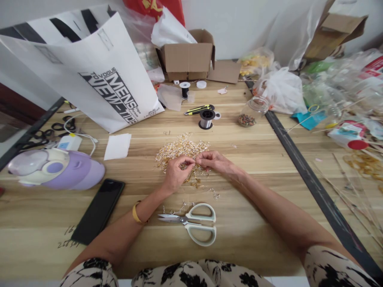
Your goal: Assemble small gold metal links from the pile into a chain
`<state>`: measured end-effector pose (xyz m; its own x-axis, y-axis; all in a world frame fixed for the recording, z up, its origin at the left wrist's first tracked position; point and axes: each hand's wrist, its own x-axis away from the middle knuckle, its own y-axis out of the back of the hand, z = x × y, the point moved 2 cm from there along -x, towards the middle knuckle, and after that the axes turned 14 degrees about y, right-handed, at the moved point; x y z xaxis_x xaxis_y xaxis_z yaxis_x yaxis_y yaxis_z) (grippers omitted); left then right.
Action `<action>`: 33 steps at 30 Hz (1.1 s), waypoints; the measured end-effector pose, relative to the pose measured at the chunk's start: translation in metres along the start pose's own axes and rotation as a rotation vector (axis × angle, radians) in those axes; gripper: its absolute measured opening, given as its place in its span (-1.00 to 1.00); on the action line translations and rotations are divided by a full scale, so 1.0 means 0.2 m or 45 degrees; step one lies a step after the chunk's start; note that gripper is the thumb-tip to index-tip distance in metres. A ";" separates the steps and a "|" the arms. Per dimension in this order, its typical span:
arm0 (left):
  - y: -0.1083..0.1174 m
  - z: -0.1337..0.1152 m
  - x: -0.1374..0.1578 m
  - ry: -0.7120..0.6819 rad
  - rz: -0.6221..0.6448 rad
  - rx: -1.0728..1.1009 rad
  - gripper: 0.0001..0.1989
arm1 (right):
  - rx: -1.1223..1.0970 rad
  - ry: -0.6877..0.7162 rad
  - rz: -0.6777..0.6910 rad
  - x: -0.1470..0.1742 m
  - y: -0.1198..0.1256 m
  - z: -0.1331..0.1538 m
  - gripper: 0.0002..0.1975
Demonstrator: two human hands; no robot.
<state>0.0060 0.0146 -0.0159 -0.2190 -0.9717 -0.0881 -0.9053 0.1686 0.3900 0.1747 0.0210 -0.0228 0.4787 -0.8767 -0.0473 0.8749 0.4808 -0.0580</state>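
Over a heap of gold and silver small chains, my left hand and my right hand meet fingertip to fingertip. Both are closed in a pinch. Whatever lies between the fingers is too small to make out. Loose links trail from the heap below my hands, and a short silver chain lies apart to the right. Nearer to me rest scissors with pale handles, their blades pointing left and slightly parted. Another bit of silver chain lies just above the blades.
Behind the heap stand a wire spool, a yellow-black cutter and a jar of beads. A black phone, purple bottle and large paper bag are at left. Plastic bags crowd the right, beyond a black strip.
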 end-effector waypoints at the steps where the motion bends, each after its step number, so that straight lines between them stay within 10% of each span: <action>1: 0.00 0.00 0.00 -0.012 -0.005 -0.008 -0.96 | -0.004 -0.004 -0.002 0.00 0.00 0.00 -0.70; 23: -0.01 0.00 0.00 0.081 0.054 0.095 -0.98 | -0.111 -0.022 0.062 0.00 0.00 -0.02 -0.74; 33: -0.01 0.01 0.01 -0.140 -0.060 -0.035 -0.96 | -0.212 -0.042 0.041 0.00 0.00 -0.03 -0.74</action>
<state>0.0064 0.0135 -0.0185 -0.2164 -0.9543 -0.2062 -0.9056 0.1172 0.4077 0.1742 0.0213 -0.0290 0.5108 -0.8595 -0.0193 0.8361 0.5019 -0.2213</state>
